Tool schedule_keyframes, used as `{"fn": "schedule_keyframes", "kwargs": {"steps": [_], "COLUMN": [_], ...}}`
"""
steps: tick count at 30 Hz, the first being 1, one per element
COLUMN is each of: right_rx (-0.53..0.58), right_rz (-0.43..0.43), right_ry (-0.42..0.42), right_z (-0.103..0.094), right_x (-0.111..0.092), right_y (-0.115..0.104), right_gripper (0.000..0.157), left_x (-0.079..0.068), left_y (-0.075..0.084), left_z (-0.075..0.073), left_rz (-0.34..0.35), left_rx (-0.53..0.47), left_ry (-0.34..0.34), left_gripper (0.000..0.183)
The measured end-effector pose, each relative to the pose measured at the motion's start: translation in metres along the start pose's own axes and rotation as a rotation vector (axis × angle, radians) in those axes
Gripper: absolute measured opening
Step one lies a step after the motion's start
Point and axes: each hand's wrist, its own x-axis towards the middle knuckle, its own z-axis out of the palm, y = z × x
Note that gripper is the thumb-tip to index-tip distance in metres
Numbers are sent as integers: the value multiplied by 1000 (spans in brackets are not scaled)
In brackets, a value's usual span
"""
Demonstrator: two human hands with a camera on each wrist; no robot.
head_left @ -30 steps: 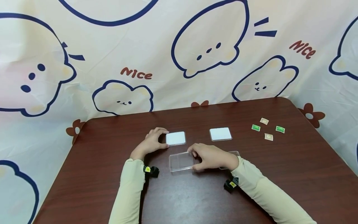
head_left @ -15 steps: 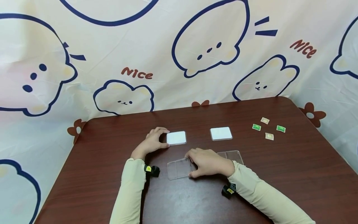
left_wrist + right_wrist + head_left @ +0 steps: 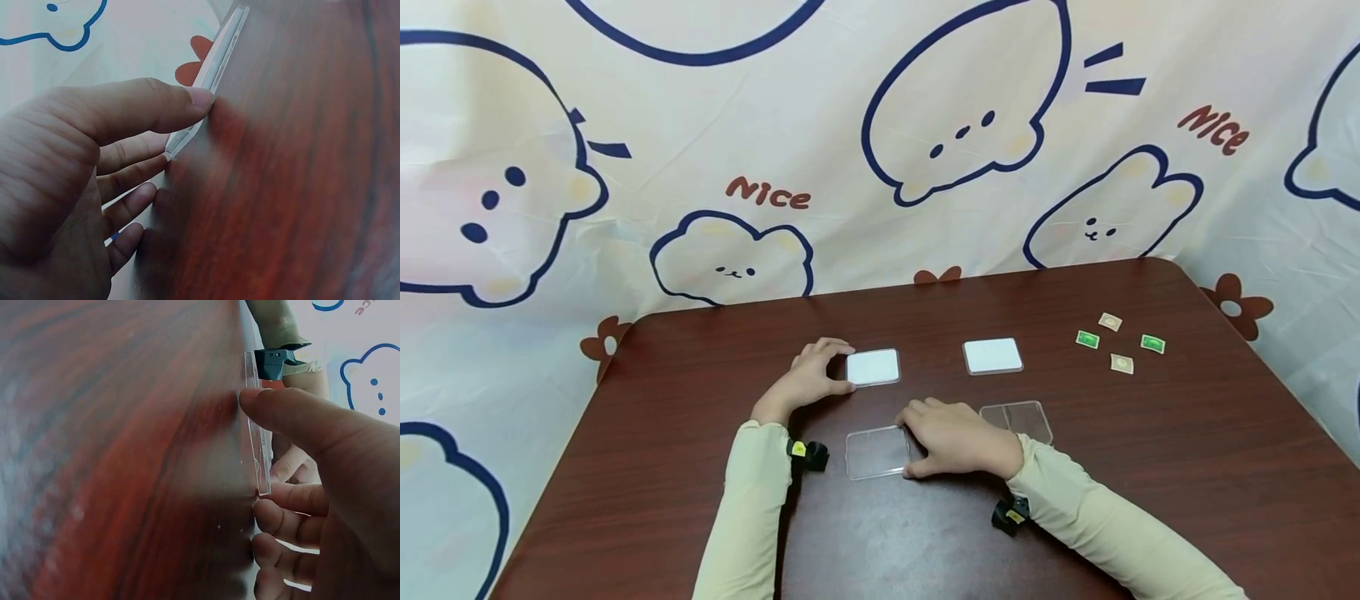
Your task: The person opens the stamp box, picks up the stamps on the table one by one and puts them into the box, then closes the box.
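On the left of the table lies a shallow clear plastic case (image 3: 872, 367) with a white insert. My left hand (image 3: 805, 379) pinches its left end between thumb and fingers; the left wrist view shows the thumb (image 3: 199, 101) on the case's near edge. Closer to me is a clear, flat plastic lid or tray (image 3: 876, 454) that looks empty. My right hand (image 3: 958, 437) holds its right end, thumb on the near side and fingers on the far side. In the right wrist view this clear piece (image 3: 259, 444) appears edge-on, at the tabletop.
A second white-filled case (image 3: 992, 357) lies at the back. Another clear lid or tray (image 3: 1021, 419) is partly hidden behind my right wrist. Several small green and beige stamp-like pieces (image 3: 1122, 364) lie at the right. A printed cloth (image 3: 850, 250) hangs behind the table (image 3: 625, 467).
My right hand has brought the clear piece toward me and slightly left, uncovering more of the other clear piece behind the wrist. The left hand has stayed on the white-filled case.
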Motion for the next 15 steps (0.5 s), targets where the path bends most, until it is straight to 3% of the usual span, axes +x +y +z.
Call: {"fn": "schedule_keyframes", "kwargs": {"steps": [15], "right_rx": [4], "right_rz": [8], "right_ry": [-21], "right_z": [1], "right_x": [0], "right_y": [0], "right_gripper": [64], "left_x": [0], "left_y": [1], "left_z": [0], "left_rz": [6], "left_rx": [-7], "left_ry": [-2], "left_gripper": [62]}}
